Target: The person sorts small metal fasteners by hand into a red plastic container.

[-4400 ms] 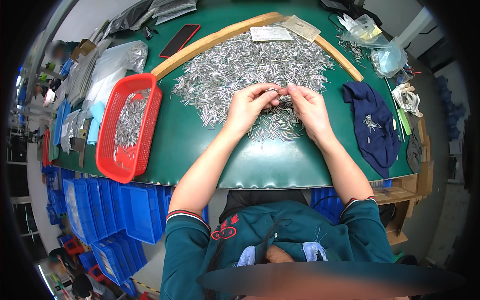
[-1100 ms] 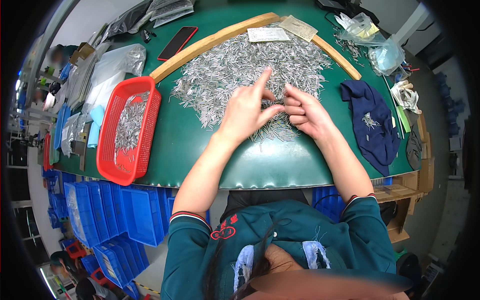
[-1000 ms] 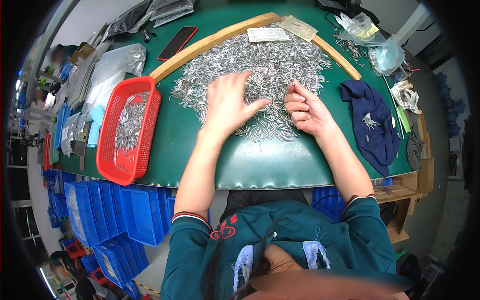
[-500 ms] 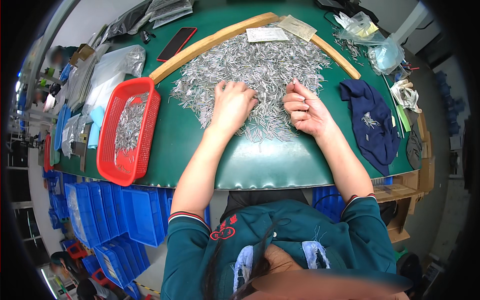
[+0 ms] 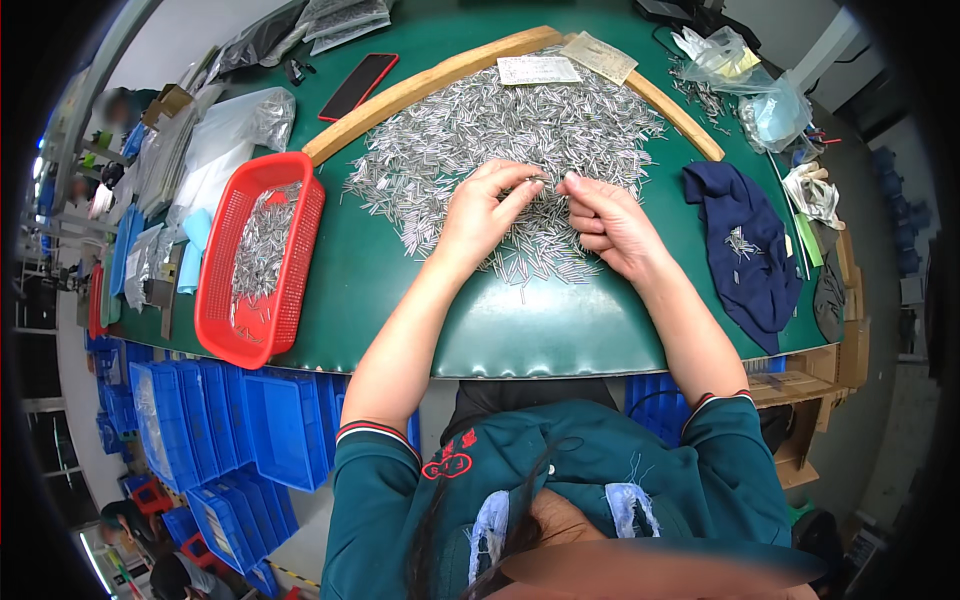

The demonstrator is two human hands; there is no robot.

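Note:
A wide heap of small silvery metal pins is spread over the green tabletop. Above its middle, my left hand is closed in a pinch, with what looks like a thin metal pin at the fingertips. Facing it a short way to the right, my right hand also pinches thumb and forefinger together, its other fingers curled in. Whatever sits between those right fingertips is too small to make out. The two sets of fingertips are close to each other.
A red perforated basket with more pins stands at left. Wooden strips border the heap's far side, with paper labels there. Beyond lies a phone. Dark blue cloth bearing some pins lies right. Blue bins stand below the table.
My left hand has lifted off the heap and moved right, its fingers now in a pinch. My right hand has shifted slightly left, bringing both sets of fingertips close together.

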